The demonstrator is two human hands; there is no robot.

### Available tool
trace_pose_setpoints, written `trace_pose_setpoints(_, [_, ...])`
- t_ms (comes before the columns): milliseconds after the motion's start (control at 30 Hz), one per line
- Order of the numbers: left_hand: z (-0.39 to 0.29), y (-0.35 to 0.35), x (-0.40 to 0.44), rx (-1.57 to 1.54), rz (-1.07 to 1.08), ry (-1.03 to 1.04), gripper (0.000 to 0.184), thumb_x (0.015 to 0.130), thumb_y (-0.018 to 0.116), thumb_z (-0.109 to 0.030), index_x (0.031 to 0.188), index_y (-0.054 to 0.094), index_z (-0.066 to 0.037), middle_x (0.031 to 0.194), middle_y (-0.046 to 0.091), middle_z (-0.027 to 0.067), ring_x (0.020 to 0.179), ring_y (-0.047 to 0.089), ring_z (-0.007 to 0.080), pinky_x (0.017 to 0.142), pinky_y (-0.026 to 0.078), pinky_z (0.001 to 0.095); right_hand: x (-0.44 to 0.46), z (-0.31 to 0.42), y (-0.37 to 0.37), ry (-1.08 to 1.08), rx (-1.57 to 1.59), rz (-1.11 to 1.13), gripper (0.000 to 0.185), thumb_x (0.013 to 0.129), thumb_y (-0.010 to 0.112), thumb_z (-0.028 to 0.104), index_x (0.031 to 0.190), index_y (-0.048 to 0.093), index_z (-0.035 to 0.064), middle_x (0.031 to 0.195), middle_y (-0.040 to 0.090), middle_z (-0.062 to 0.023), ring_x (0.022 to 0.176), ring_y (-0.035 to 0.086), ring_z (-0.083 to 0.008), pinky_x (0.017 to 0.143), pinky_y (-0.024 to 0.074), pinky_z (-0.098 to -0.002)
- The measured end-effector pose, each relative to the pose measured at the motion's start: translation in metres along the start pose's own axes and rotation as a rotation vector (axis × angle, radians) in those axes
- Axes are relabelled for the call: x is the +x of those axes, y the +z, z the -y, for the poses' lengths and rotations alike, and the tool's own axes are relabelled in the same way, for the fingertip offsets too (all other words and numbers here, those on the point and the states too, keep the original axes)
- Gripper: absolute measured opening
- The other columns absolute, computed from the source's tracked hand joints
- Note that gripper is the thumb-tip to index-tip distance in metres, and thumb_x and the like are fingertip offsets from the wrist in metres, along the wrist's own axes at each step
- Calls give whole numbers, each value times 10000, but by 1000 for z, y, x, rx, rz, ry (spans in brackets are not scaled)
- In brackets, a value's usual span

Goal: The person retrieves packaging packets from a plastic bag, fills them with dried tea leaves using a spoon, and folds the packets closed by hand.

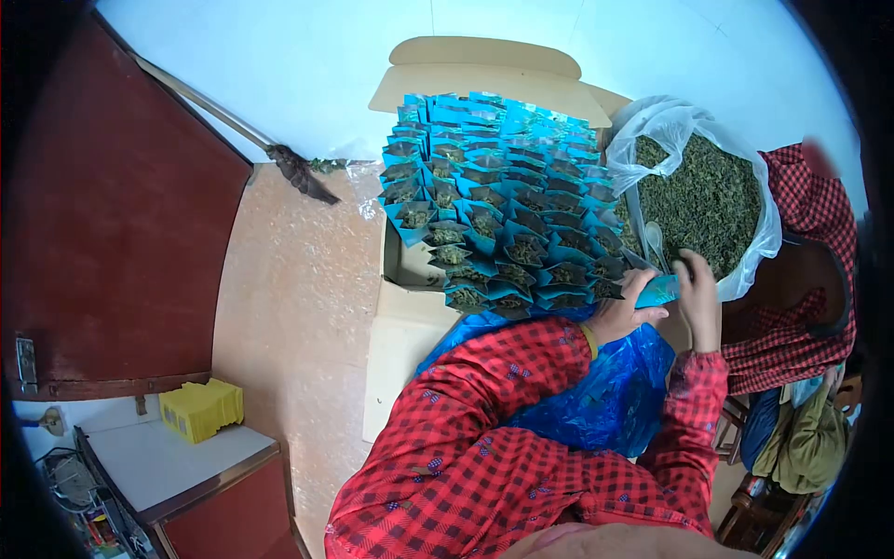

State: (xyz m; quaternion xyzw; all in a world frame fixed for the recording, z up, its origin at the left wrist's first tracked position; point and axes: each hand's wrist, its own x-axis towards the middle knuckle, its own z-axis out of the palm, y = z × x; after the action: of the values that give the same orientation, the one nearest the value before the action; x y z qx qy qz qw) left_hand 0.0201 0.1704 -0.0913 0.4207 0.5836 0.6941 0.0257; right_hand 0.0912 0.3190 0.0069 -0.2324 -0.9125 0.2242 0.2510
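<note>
My left hand [619,312], a yellow band at its wrist, grips a small blue packet [659,292] that lies tilted toward the right. At the packet's right end is my right hand [697,296], its fingers curled; whatever is between them is hidden. Just beyond this hand a clear plastic bag [765,228] holds a heap of dark green dried leaves [708,191]. A pale scoop [654,240] rests at the bag's left side. Left of my hands, rows of upright blue packets [484,222], many open with leaves inside, fill a cardboard box [484,79].
Blue plastic sheeting [596,396] lies below my forearms. On the left are a dark red door [112,214], a broom [303,172] and a white-topped cabinet [177,466] with a yellow stack [200,410]. Red checked fabric [792,359] hangs around a dark chair at right.
</note>
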Motion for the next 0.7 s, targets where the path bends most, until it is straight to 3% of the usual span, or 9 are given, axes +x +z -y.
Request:
trace_pose_setpoints(100, [5, 5, 1, -8, -13, 2, 668, 772, 775, -317, 1270, 462, -1, 1134, 568, 196, 1064, 554, 381, 932, 417, 446, 4, -9, 24, -107, -507, 252, 230, 906, 597, 204, 1068, 667, 56, 1016, 672, -162, 964, 613, -315, 841, 451, -409])
trace_pose_setpoints(367, [4, 6, 1, -23, -60, 31, 653, 789, 761, -277, 1289, 449, 4, 1139, 563, 200, 1079, 549, 373, 939, 419, 442, 0, -17, 29, -247, -562, 164, 260, 863, 620, 200, 1092, 668, 85, 907, 674, -111, 898, 612, -287, 809, 401, -404])
trace_pose_setpoints(700, [-4, -3, 6, -33, -3, -53, 588, 788, 756, -236, 1254, 486, -2, 1139, 570, 191, 1053, 573, 353, 908, 446, 418, 3, -15, 46, -195, -474, 83, 244, 864, 621, 225, 1062, 681, 96, 854, 680, -104, 856, 625, -280, 828, 403, -395])
